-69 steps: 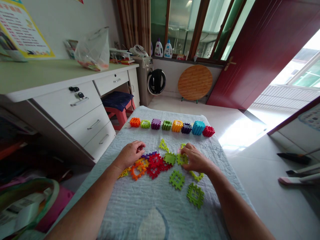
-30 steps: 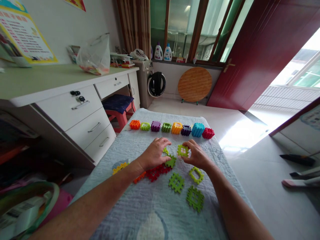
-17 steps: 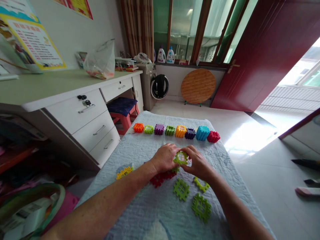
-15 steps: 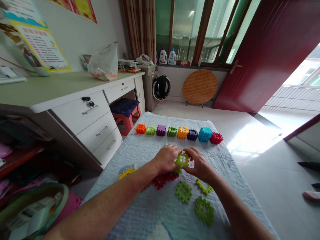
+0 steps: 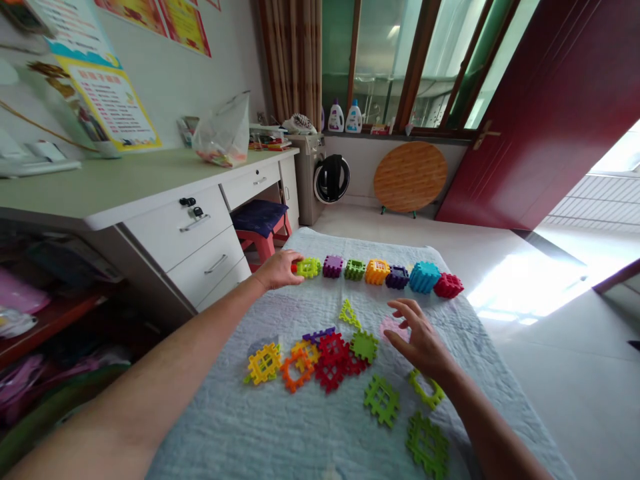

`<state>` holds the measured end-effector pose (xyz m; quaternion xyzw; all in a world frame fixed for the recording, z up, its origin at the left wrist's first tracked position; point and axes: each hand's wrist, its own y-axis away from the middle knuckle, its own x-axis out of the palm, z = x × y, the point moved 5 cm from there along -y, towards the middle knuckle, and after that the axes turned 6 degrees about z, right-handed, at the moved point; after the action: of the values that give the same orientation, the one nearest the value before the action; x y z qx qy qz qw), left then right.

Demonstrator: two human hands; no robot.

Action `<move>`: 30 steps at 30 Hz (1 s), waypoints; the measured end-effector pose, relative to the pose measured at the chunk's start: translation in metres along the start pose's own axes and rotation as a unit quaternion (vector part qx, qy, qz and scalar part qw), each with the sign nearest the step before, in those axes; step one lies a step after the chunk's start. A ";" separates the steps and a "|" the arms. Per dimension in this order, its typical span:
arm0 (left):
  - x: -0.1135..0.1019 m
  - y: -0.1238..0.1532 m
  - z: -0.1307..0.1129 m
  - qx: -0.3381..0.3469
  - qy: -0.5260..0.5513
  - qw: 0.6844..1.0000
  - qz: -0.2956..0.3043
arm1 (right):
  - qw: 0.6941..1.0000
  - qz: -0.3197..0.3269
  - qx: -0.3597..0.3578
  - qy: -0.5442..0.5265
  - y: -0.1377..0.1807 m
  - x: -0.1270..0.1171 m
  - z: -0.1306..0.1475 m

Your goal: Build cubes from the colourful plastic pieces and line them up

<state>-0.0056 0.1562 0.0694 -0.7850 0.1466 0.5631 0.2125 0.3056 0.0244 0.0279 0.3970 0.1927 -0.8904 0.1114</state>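
Note:
My left hand (image 5: 279,269) reaches to the left end of a row of toy cubes on the pale blue cloth (image 5: 280,427). Its fingers curl there against the lime cube (image 5: 309,267), and a sliver of orange shows under them. The row runs right through a purple cube (image 5: 333,266), a green cube (image 5: 355,269), an orange cube (image 5: 377,271), a dark purple cube (image 5: 398,277), a teal cube (image 5: 425,277) and a red cube (image 5: 449,285). My right hand (image 5: 419,339) hovers with fingers spread over a pink piece (image 5: 390,327). Flat pieces lie nearer: yellow (image 5: 264,363), red (image 5: 334,353), green (image 5: 381,400).
A white desk with drawers (image 5: 180,227) stands at the left, with a red stool (image 5: 260,230) under it. A washing machine (image 5: 325,177) and a round wooden board (image 5: 410,177) are at the back wall. A dark red door (image 5: 540,113) stands open at the right.
Both hands were pressed together on a lime-green piece over the middle of the cloth. They have parted: the left reached out to the row's left end, and the right opened and stayed near the loose pieces.

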 end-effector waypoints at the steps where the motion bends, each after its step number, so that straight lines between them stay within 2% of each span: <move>1: 0.000 -0.008 0.009 -0.004 -0.014 1.000 0.014 | 1.000 0.001 0.002 0.001 0.000 0.001 -0.003; 7: 0.005 -0.048 0.033 -0.005 -0.063 0.996 0.059 | 1.000 -0.001 0.023 0.017 0.001 0.004 -0.023; 12: 0.020 -0.066 0.040 0.014 -0.095 0.990 0.102 | 0.999 0.012 0.035 0.031 0.001 0.005 -0.030; 17: 0.033 -0.072 0.044 0.011 -0.125 0.980 0.154 | 0.999 0.018 0.040 0.032 0.000 0.007 -0.033; 23: 0.034 -0.073 0.043 -0.009 -0.135 0.975 0.174 | 0.998 0.023 0.043 0.035 0.000 0.007 -0.032; 30: 0.042 -0.074 0.031 -0.032 -0.147 0.966 0.212 | 0.998 0.021 0.039 0.033 0.000 0.006 -0.030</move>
<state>0.0176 0.2360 0.0332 -0.6512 0.2586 0.7087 0.0826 0.3215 0.0369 0.0055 0.4345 0.1532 -0.8810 0.1077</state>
